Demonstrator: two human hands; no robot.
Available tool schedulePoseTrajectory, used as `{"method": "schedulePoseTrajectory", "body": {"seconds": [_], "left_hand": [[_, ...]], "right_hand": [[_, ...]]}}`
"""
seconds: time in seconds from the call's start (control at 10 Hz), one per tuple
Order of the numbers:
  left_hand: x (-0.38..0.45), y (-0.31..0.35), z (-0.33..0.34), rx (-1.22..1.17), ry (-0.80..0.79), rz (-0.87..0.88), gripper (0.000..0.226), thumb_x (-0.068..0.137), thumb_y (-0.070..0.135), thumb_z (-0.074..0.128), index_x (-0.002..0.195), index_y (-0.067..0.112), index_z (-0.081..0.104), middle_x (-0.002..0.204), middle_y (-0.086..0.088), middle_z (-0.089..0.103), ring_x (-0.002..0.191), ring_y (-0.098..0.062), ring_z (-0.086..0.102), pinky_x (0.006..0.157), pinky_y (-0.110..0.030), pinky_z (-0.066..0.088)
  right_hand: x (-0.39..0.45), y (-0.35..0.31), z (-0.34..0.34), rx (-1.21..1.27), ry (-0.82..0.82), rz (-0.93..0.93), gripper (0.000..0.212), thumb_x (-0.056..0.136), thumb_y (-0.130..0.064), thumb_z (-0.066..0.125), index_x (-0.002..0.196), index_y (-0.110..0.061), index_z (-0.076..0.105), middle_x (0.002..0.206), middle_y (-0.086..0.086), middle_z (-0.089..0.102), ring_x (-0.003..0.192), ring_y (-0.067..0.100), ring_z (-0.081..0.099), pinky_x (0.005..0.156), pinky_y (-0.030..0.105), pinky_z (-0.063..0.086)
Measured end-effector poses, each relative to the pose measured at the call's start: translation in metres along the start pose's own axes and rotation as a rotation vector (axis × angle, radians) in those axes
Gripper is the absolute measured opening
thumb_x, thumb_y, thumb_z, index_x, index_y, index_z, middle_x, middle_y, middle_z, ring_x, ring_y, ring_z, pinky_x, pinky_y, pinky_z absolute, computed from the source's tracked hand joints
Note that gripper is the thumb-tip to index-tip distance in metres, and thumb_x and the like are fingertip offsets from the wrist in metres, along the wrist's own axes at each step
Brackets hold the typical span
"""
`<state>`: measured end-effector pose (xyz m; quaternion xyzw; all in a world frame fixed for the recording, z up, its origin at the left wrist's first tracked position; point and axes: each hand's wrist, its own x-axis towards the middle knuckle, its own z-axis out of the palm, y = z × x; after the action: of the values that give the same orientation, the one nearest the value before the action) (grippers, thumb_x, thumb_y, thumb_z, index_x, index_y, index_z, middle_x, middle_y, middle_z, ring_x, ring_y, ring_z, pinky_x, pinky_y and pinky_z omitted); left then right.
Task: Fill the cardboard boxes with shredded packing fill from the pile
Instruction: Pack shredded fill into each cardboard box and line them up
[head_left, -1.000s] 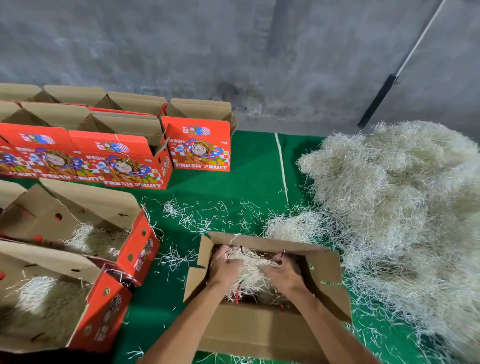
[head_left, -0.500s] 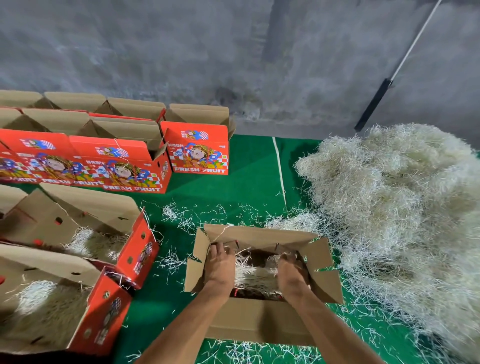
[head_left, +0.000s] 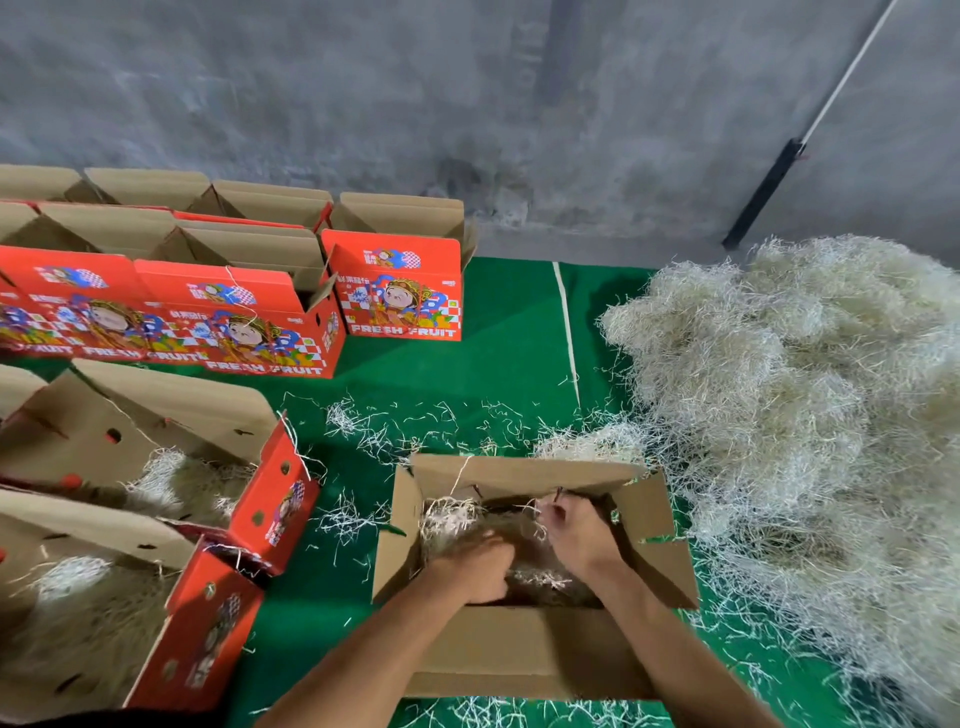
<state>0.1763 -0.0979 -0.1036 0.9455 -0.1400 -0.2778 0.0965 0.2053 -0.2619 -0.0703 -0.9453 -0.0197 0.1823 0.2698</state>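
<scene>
- Left hand (head_left: 475, 569), fingers curled, presses shredded fill (head_left: 452, 517) inside the open cardboard box (head_left: 524, 654).
- Right hand (head_left: 576, 530) pinches strands at the box's 12 o'clock wall.
- Fill pile (head_left: 800, 395) lies at 2 o'clock.

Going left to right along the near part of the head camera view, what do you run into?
Two filled red boxes → strip of green mat with stray shreds → open cardboard box, holding the left hand then the right hand → big pile of shredded fill.

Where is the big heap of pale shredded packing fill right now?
In the head view, the heap of pale shredded packing fill lies on the green mat's right side, beside the open brown cardboard box.
</scene>
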Motion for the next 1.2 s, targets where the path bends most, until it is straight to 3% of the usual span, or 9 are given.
{"method": "schedulePoseTrajectory", "body": {"seconds": [0.2,0.4,0.5,0.6,0.7,0.9,1.0,1.1,1.2], "left_hand": [[0.012,-0.018,0.019,0.098,0.007,-0.183,0.039,0.091,0.009,0.049,0.128,0.014,0.062,0.165,-0.003,0.013,0.151,-0.031,0.008,0.122,-0.055,0.014],[0.008,-0.007,0.014,0.095,0.235,-0.282,0.029,0.096,0.018,0.049,0.122,0.016,0.061,0.139,-0.013,0.051,0.129,-0.032,0.044,0.107,-0.045,0.038],[0.008,-0.003,0.003,-0.015,0.310,-0.210,0.029,0.094,0.010,0.052,0.122,0.013,0.056,0.129,-0.012,0.058,0.116,-0.031,0.055,0.100,-0.045,0.047],[0.012,-0.005,0.004,0.015,0.236,0.024,0.054,0.085,-0.008,0.051,0.135,0.014,0.053,0.151,-0.005,0.040,0.141,-0.027,0.033,0.120,-0.050,0.023],[0.013,-0.013,0.012,0.185,0.015,-0.052,0.048,0.086,-0.004,0.051,0.132,0.008,0.058,0.161,-0.008,0.026,0.151,-0.027,0.014,0.124,-0.049,0.003],[0.015,-0.024,0.002,0.373,-0.050,-0.243,0.049,0.094,0.015,0.060,0.142,0.015,0.051,0.161,-0.010,0.028,0.149,-0.029,0.018,0.122,-0.045,0.009],[0.010,-0.021,-0.006,0.346,-0.034,-0.163,0.050,0.089,0.012,0.062,0.138,0.014,0.054,0.159,-0.009,0.032,0.150,-0.030,0.019,0.123,-0.047,0.006],[-0.001,-0.019,-0.008,0.314,0.167,-0.126,0.048,0.085,0.008,0.061,0.132,0.016,0.057,0.156,-0.010,0.036,0.147,-0.033,0.024,0.122,-0.052,0.011],[-0.003,-0.016,-0.017,0.284,0.198,-0.330,0.054,0.087,0.005,0.065,0.139,0.010,0.052,0.153,-0.016,0.035,0.139,-0.037,0.032,0.116,-0.050,0.030]], "right_hand": [[0.000,0.025,0.024,-0.381,-0.295,-0.027,0.036,0.100,0.001,0.043,0.134,-0.006,0.055,0.131,0.014,0.063,0.118,0.025,0.062,0.099,0.029,0.046],[0.005,0.036,0.036,-0.553,-0.359,-0.041,0.070,0.094,0.005,0.044,0.158,-0.012,0.022,0.165,0.015,0.013,0.149,0.037,0.024,0.121,0.043,0.027],[0.014,0.026,0.042,-0.578,-0.453,0.006,0.075,0.090,0.003,0.049,0.157,-0.006,0.019,0.163,0.021,0.013,0.143,0.038,0.036,0.116,0.040,0.035],[0.018,0.013,0.040,-0.581,-0.372,-0.063,0.082,0.091,-0.004,0.053,0.159,-0.012,0.008,0.162,0.020,0.019,0.147,0.040,0.024,0.119,0.044,0.024],[0.023,0.020,0.035,-0.654,-0.364,-0.092,0.073,0.095,-0.004,0.049,0.160,-0.018,0.016,0.165,0.010,0.018,0.151,0.033,0.019,0.121,0.049,0.017],[0.021,0.024,0.037,-1.024,-0.474,0.010,0.053,0.101,-0.036,0.045,0.150,-0.017,0.044,0.162,0.010,0.029,0.153,0.031,0.011,0.120,0.056,-0.010],[0.021,0.015,0.038,-1.141,-0.440,0.029,0.044,0.097,-0.012,0.047,0.140,-0.010,0.055,0.154,0.012,0.044,0.150,0.032,0.022,0.119,0.056,-0.006],[0.020,0.000,0.034,-1.100,-0.323,-0.105,0.035,0.095,-0.013,0.055,0.129,-0.013,0.064,0.136,0.008,0.061,0.131,0.027,0.052,0.106,0.043,0.039],[0.027,-0.011,0.034,-0.867,-0.209,-0.366,0.041,0.089,-0.013,0.066,0.130,-0.015,0.061,0.137,0.006,0.057,0.130,0.024,0.050,0.103,0.039,0.045]]}}
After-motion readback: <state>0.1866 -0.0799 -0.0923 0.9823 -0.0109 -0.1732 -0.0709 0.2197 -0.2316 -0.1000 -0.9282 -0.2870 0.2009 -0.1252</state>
